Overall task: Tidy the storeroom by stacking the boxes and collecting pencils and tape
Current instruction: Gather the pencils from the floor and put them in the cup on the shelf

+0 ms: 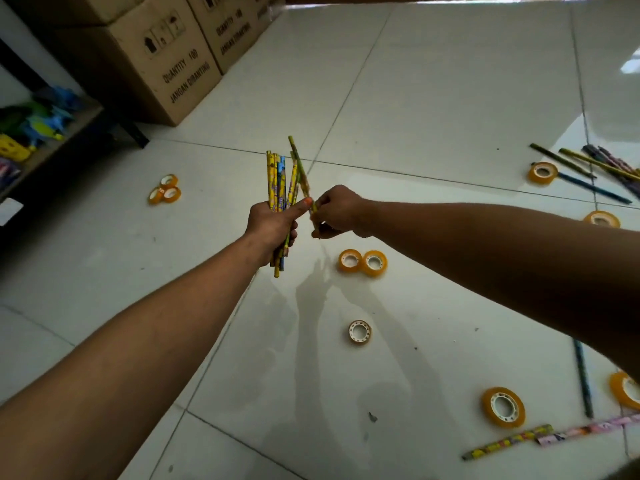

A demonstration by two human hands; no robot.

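My left hand (272, 225) grips a bundle of yellow and blue pencils (280, 180), held upright above the white tiled floor. Beside it, my right hand (337, 211) pinches a single green pencil (299, 166) that leans against the bundle. Several yellow tape rolls lie on the floor: a pair (363, 262) just below the hands, one (360, 331) nearer me, a cluster (165, 194) at the left, one (504, 407) at the lower right. More pencils lie at the far right (588, 168) and the lower right (519, 439). Cardboard boxes (162, 60) stand stacked at the back left.
A low shelf (52, 140) with colourful packets runs along the left edge. A dark blue pencil (583, 379) lies near my right forearm. Other tape rolls sit at the right edge (542, 173) (602, 218) (625, 389).
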